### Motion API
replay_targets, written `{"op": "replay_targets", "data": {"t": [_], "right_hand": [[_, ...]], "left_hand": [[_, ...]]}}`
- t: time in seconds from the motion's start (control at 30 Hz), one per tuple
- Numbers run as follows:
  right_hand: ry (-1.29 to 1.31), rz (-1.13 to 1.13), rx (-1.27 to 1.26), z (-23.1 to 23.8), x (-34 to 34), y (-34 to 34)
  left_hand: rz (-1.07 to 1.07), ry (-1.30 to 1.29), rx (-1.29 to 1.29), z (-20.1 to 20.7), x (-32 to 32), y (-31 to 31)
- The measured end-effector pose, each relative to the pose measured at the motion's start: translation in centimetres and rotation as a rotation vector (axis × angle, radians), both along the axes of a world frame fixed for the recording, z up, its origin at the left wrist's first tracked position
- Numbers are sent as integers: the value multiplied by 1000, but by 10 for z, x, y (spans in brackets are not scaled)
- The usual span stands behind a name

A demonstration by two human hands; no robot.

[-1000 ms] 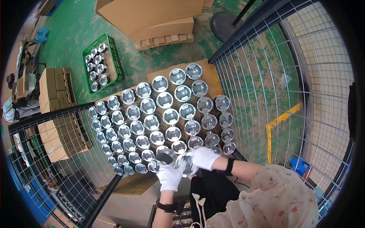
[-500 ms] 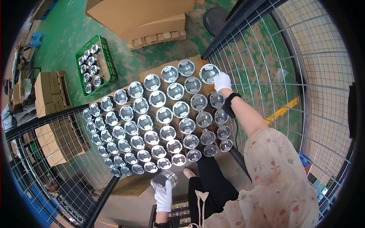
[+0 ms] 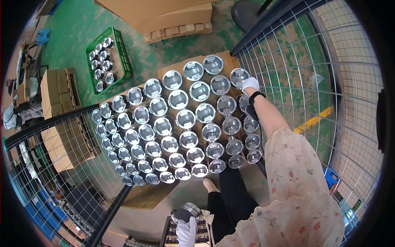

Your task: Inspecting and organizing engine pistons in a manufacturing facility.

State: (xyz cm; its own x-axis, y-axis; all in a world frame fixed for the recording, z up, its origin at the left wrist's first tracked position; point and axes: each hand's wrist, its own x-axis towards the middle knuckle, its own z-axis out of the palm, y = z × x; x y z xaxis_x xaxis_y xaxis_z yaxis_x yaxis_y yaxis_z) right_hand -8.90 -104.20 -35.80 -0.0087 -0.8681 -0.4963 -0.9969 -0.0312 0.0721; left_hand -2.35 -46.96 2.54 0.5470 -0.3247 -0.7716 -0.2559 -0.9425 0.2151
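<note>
In the head view, many shiny metal engine pistons stand upright in rows on a brown cardboard-covered surface. My right hand, in a white glove, reaches to the far right corner with its fingers closed at the edge of a piston there. Low in the view, near my body, my gloved left hand holds another piston tilted, its grooved side and dark skirt showing. The fingers under it are partly hidden.
Black-framed wire mesh borders the right, with more mesh at left. Beyond stand a green crate of pistons and large cartons. A rack with more pistons is below, beside my left hand.
My left hand has drawn its piston down and closer to my body, turning it. The corner piston under my right hand has shifted slightly nearer. The whole view has moved a little.
</note>
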Motion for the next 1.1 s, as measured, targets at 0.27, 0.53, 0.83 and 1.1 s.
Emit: {"op": "replay_targets", "data": {"t": [0.27,0.53,0.83,1.1], "right_hand": [[-22,-62,49,-7,16,14],[-532,-151,-128,106,34,123],[-544,120,652,278,47,260],[-1014,275,340,175,-5,184]], "left_hand": [[353,129,-144,4,1,-41],[-109,-124,-216,-41,11,-93],[-572,-351,-314,-92,14,-212],[-670,-256,-572,-35,27,-252]]}}
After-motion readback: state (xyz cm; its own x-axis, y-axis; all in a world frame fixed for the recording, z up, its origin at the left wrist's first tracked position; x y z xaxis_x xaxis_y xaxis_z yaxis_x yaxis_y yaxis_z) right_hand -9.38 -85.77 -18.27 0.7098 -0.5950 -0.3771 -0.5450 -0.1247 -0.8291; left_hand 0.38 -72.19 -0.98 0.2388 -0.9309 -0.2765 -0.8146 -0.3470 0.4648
